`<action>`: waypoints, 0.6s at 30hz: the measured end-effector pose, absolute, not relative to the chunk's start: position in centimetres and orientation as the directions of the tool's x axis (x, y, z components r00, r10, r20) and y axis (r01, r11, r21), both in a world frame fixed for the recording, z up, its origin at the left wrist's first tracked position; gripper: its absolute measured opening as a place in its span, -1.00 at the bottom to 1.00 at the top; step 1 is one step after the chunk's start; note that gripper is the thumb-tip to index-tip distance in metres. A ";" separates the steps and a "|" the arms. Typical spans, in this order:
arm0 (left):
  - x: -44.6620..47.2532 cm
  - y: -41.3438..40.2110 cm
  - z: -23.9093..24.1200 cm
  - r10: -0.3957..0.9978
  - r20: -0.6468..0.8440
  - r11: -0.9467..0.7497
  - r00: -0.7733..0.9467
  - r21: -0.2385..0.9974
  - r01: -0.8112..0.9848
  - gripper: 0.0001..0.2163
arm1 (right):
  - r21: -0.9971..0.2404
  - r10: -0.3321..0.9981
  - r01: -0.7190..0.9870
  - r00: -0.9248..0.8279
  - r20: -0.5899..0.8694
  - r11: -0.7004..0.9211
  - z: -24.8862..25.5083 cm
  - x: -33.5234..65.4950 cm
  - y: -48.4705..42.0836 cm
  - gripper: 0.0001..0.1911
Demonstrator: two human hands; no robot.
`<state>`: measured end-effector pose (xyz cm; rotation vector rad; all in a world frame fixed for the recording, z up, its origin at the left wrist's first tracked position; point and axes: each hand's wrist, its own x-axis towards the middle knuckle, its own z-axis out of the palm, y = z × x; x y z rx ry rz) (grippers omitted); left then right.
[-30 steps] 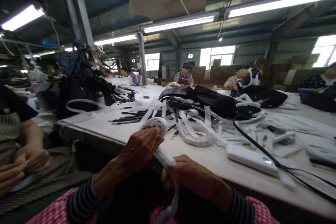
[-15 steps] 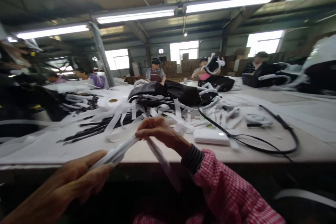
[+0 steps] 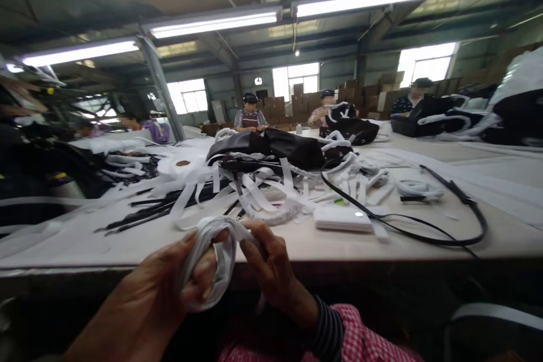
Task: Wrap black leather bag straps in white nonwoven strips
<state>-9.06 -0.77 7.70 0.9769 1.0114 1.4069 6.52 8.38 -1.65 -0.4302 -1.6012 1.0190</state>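
Note:
Just in front of the table edge, my left hand (image 3: 163,271) is closed on a loop of white strip (image 3: 225,274), with some fingers inside the ring. The strip looks thin and soft, wound in layers; whether a strap lies inside it I cannot tell. My right hand (image 3: 274,263) pinches the strip at the upper right of the loop between thumb and fingers. A loose end seems to hang below that hand, partly hidden by it. A red checked sleeve (image 3: 360,328) with a striped cuff covers the right forearm.
Beyond my hands, black straps (image 3: 139,216), loose white strips (image 3: 186,198) and black bags (image 3: 292,147) lie on the table (image 3: 139,249). To the right are a white box-shaped device (image 3: 343,219) and a long black strap (image 3: 477,220). Several co-workers sit across the table.
The white strip was stretched between my hands and now forms a loop around my left fingers. My right hand has come down and slightly right; my left hand has moved right.

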 end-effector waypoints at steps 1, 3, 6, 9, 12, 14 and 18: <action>-8.6 -0.7 8.2 0.996 0.010 -0.038 -0.083 0.941 -0.336 -0.67 | -0.783 0.722 -0.199 -0.304 0.621 0.589 -2.0 6.7 8.4 -0.71; -7.8 -0.5 9.0 0.991 0.036 -0.082 -0.129 0.926 -0.370 -0.66 | -0.803 0.736 -0.134 -0.333 0.589 0.581 -2.7 6.7 8.2 -0.72; -6.9 0.4 9.3 0.967 0.154 -0.218 -0.202 0.911 -0.351 -0.69 | -0.890 0.763 -0.173 -0.462 0.452 0.422 -3.7 6.3 7.4 -0.65; -6.2 1.8 8.2 0.925 0.287 -0.336 -0.247 0.923 -0.187 -0.70 | -0.918 0.687 -0.394 -0.655 0.315 0.045 -4.3 5.7 6.6 -0.62; -5.6 3.2 5.7 0.875 0.411 -0.385 -0.256 0.911 0.146 -0.73 | -0.806 0.572 -0.487 -0.786 0.235 -0.338 -4.7 5.4 6.3 -0.51; -5.4 4.2 3.7 0.828 0.531 -0.420 -0.178 0.799 0.431 -0.78 | -0.747 0.553 -0.502 -0.804 0.218 -0.436 -4.8 5.8 6.4 -0.51; -5.7 6.0 0.7 0.654 0.715 -0.588 0.248 0.275 0.761 -0.94 | -0.779 0.574 -0.433 -0.810 0.116 -0.454 -4.3 7.9 7.4 -0.58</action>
